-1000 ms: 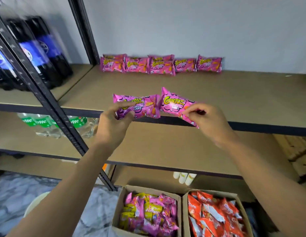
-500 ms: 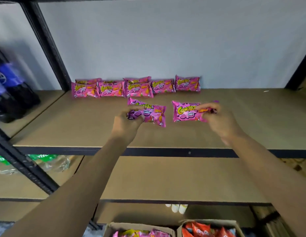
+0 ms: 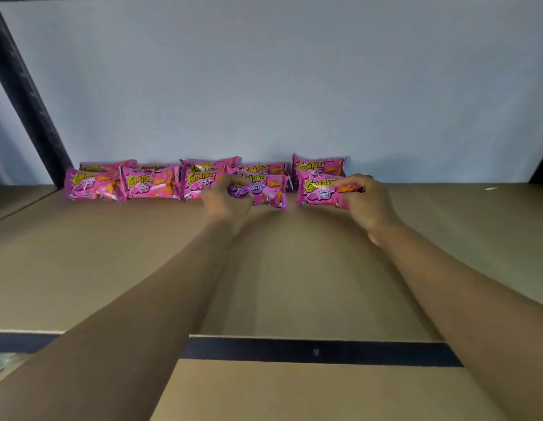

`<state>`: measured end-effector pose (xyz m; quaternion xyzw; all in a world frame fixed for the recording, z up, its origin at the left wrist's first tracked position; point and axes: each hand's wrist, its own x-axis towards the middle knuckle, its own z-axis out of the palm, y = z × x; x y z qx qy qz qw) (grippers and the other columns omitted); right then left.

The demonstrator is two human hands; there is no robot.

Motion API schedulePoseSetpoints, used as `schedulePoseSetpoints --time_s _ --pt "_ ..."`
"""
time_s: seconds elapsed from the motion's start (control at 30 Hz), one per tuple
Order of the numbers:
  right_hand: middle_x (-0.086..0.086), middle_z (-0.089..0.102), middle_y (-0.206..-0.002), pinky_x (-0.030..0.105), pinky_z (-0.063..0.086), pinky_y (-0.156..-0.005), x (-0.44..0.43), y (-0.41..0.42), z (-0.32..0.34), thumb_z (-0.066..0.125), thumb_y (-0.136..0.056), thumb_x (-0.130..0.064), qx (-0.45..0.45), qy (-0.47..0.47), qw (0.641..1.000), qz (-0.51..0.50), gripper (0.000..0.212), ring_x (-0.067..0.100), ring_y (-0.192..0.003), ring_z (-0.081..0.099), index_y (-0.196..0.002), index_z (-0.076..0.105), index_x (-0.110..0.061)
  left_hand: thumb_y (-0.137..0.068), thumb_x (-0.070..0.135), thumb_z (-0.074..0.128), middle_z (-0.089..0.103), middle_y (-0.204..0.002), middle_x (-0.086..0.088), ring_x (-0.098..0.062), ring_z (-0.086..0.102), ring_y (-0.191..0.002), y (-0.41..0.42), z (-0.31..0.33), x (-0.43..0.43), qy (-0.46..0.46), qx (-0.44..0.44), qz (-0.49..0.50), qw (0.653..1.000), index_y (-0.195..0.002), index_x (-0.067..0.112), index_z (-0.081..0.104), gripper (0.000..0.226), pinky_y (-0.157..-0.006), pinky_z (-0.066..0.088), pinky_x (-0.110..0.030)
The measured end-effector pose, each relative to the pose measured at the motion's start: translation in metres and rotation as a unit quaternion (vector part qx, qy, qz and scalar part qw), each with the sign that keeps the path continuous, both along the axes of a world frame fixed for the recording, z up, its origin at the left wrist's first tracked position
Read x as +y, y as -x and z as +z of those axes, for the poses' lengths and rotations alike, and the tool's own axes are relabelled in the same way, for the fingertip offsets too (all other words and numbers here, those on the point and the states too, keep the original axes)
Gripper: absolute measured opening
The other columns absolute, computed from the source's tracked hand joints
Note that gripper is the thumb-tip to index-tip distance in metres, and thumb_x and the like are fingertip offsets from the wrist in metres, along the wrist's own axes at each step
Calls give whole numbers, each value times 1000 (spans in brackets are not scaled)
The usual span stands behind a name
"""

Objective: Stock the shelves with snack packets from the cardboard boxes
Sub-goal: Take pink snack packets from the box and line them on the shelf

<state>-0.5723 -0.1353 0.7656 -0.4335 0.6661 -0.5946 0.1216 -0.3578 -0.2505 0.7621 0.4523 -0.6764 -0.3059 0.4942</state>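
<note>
Both my arms reach deep over the brown shelf board. My left hand grips a pink snack packet by its left end, low over the board at the back. My right hand pinches the right end of a second pink packet. Both packets are right in front of a row of pink packets that stand against the back wall. I cannot tell whether the held packets touch the board. The cardboard boxes are out of view.
A black upright post of the rack rises at the left. The shelf's black front rail crosses the bottom, with a lower brown board under it. The white wall closes the back.
Both hands have carried their packets from the shelf's front to the back, up against the row. The view has tilted up, so the boxes and bottles have dropped out of sight.
</note>
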Motion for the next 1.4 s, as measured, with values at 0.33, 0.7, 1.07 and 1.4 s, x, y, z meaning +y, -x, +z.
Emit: schedulePoseSetpoints --time_s 0.33,0.7,1.07,1.4 --pt "1 64 -105 12 40 -57 -62 32 -13 53 -83 4 36 -19 998 -45 43 4 -76 57 -84 71 -35 -87 30 67 49 -129 -4 -33 37 -130 40 -2 -28 -15 -169 113 979 -101 41 60 19 -103 26 -48" --pt "8 63 -110 37 56 -84 -94 45 -28 42 -60 -24 60 -26 991 -116 47 24 -89 61 -77 66 -60 -86 24 66 39 -129 -6 -32 46 -122 47 -9 -46 25 -179 132 975 -106 31 60 22 -103 27 -48" --pt "9 44 -125 33 48 -96 -79 28 -18 64 -86 -15 102 -22 986 -127 24 13 -103 50 -87 68 -39 -87 23 67 39 -132 -10 -34 44 -124 49 -10 -47 42 -211 131 968 -122 34 49 41 -107 24 -51" --pt "-15 46 -83 46 42 -104 -63 19 -12 64 -86 -15 87 42 983 -158 14 26 -141 33 -86 74 -25 -82 25 67 36 -135 -8 -34 42 -124 44 -8 -31 70 -208 150 964 -119 33 55 41 -102 27 -48"
